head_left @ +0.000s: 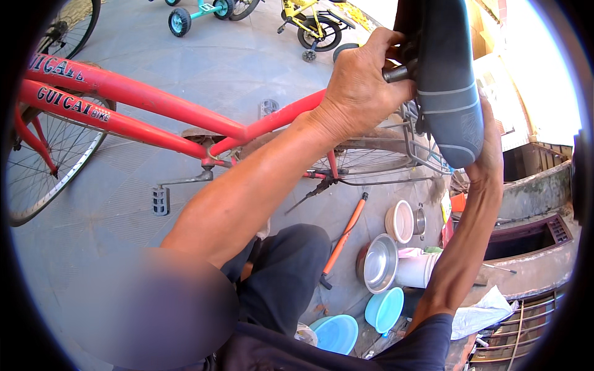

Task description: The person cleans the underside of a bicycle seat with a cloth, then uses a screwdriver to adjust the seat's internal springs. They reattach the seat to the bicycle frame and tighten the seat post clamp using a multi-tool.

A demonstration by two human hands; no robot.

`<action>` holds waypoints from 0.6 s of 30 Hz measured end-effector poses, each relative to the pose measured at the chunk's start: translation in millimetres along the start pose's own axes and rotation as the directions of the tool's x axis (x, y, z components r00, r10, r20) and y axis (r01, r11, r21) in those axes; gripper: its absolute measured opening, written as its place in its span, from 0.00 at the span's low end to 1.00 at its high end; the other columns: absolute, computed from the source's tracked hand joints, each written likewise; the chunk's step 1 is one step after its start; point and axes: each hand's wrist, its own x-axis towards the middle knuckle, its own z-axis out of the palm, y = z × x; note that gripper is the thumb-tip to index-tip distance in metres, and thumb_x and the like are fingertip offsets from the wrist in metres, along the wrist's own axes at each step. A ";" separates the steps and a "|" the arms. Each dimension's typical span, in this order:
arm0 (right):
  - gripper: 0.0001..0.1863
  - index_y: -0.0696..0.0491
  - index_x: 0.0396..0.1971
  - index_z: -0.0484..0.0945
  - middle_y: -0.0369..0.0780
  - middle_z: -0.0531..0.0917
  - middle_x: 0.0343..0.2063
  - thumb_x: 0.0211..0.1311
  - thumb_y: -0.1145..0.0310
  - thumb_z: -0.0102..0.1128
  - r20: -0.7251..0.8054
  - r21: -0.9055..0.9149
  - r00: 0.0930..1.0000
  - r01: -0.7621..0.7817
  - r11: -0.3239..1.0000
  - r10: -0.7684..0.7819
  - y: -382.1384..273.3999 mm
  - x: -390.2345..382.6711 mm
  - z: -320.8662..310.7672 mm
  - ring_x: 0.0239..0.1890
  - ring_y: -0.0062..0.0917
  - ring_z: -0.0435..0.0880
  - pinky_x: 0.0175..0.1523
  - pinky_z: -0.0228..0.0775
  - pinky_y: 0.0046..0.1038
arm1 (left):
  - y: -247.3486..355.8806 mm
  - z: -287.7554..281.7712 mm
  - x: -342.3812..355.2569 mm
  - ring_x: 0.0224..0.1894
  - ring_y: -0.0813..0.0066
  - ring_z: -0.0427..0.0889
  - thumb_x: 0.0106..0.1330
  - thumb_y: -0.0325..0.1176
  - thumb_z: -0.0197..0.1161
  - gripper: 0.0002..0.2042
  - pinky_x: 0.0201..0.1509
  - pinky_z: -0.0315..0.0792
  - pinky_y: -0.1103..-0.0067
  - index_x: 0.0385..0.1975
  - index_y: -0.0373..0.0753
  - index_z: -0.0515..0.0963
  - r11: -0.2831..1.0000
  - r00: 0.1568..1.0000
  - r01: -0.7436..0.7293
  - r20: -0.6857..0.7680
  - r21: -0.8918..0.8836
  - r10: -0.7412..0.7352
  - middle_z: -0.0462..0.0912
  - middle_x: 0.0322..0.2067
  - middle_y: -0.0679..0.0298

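Observation:
A black bicycle saddle (448, 93) with grey stripes stands at the upper right, above the rear of a red bicycle frame (142, 93). My left hand (365, 86) is closed at the saddle's underside, its fingers curled around the metal seat post clamp (396, 73); some fingertips are hidden behind the saddle. On the saddle's far side, my right hand (489, 145) grips its edge, with most of its fingers out of sight. Below my hands are the rear wheel (365, 162) and a wire rear rack (414, 139).
An orange hand pump (348, 232) lies on the paved floor by my knee. Metal and blue basins (384, 311) and a white bucket (414, 271) stand at lower right. A yellow child's bike (315, 28) and a turquoise one with training wheels (198, 12) are at the far side.

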 end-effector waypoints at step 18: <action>0.53 0.59 0.64 0.67 0.53 0.77 0.53 0.47 0.32 0.64 0.304 -0.505 0.833 0.552 0.663 -0.462 -37.5 4.3 35.1 0.56 0.38 0.78 0.64 0.67 0.36 | 14.0 -7.9 0.1 0.46 0.66 0.85 0.51 0.28 0.75 0.26 0.52 0.78 0.74 0.50 0.34 0.73 0.996 0.997 0.017 0.072 0.086 -0.023 0.86 0.40 0.55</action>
